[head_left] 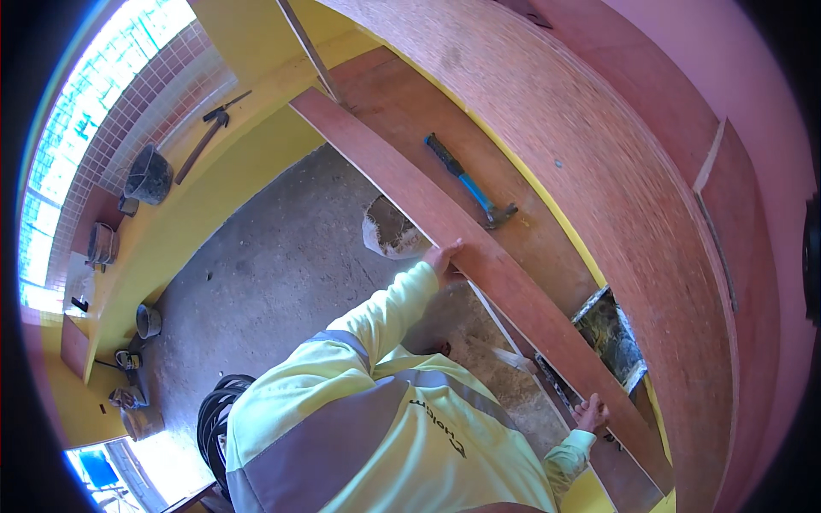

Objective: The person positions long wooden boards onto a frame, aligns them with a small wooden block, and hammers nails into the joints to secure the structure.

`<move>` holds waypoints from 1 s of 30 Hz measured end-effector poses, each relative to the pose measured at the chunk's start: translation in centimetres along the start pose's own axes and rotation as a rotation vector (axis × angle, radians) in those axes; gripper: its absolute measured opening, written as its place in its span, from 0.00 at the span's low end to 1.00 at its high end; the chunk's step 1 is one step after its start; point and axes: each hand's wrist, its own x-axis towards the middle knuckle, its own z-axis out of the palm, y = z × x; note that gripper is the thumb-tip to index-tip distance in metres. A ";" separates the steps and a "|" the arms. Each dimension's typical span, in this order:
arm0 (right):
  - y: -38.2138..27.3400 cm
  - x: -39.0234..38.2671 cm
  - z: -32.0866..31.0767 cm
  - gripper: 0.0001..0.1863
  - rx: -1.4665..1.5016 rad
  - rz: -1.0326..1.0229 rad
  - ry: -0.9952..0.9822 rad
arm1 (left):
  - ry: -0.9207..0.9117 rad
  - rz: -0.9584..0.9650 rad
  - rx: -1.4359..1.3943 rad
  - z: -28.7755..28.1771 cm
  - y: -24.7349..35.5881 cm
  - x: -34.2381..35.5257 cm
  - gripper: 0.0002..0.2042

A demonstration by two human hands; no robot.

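Note:
A long, narrow reddish-brown wooden board (513,282) runs diagonally from upper left to lower right in front of me. My left hand (445,257) is closed on its near edge around the middle, with the fingertips over the top face. Closer to the lower right end, my right hand (590,414) grips the same edge with curled fingers. Beyond the board, a hammer (470,184) with a blue and black handle lies on a wide brown panel (393,94). Part of that panel is hidden by the board.
A large curved wooden surface (547,137) rises at the right. A torn bag (393,229) rests on the concrete floor (256,248). On the yellow ledge at left are another hammer (202,147) and a dark bucket (148,175). A dirty tray (611,338) sits past the board.

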 end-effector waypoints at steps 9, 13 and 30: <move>-3.8 -8.6 11.9 0.10 -0.007 -0.259 -0.471 | -0.347 -0.260 0.320 -6.3 2.8 0.3 0.22; -3.6 -12.0 18.0 0.10 -0.047 -0.294 -0.659 | -0.306 -0.209 0.848 -14.7 12.5 -3.7 0.24; 6.4 -27.2 35.2 0.11 -1.009 -0.198 -0.678 | 1.193 0.272 1.965 -67.7 66.3 -6.7 0.25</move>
